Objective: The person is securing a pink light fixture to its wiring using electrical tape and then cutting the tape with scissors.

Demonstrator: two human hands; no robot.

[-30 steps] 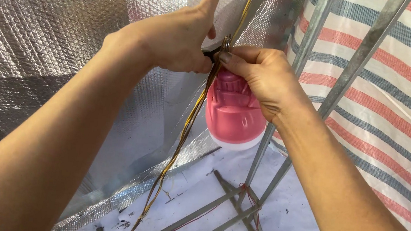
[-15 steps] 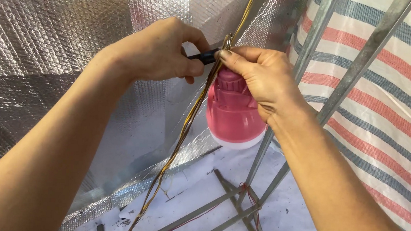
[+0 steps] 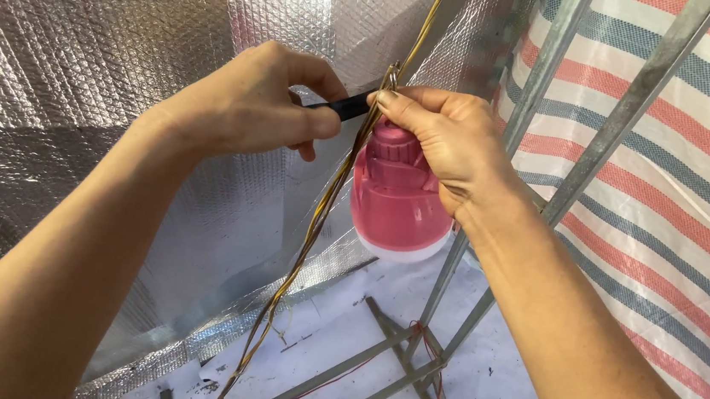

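**Pink lamp held at the wires, black strap pinched from the left**

The pink lamp (image 3: 393, 196) hangs bulb end down beside the bundle of yellow and brown wires (image 3: 319, 222), between the silver foil sheet (image 3: 83, 73) on the left and the grey metal frame (image 3: 554, 71) on the right, with a striped tarp (image 3: 672, 193) behind the frame.

Compared with a second ago, the left hand (image 3: 248, 104) has changed most: its fingers were then spread open above the wires, and now they are curled in, thumb and forefinger closed narrowly on the end of a thin black strap (image 3: 342, 104). Half a second ago that pinch was already made; since then the hand has barely shifted. The lamp and wires sit in the same place throughout.

The right hand (image 3: 454, 144) stays wrapped over the top of the lamp, its fingers (image 3: 398, 102) pressed against the wires just where the strap meets them. Its grip is closed around the lamp's neck; whether the fingertips also pinch the strap cannot be told, since the thumb is hidden behind.

Below, the wires trail down toward the white ground sheet (image 3: 362, 311), where crossed frame bars (image 3: 409, 358) lie.
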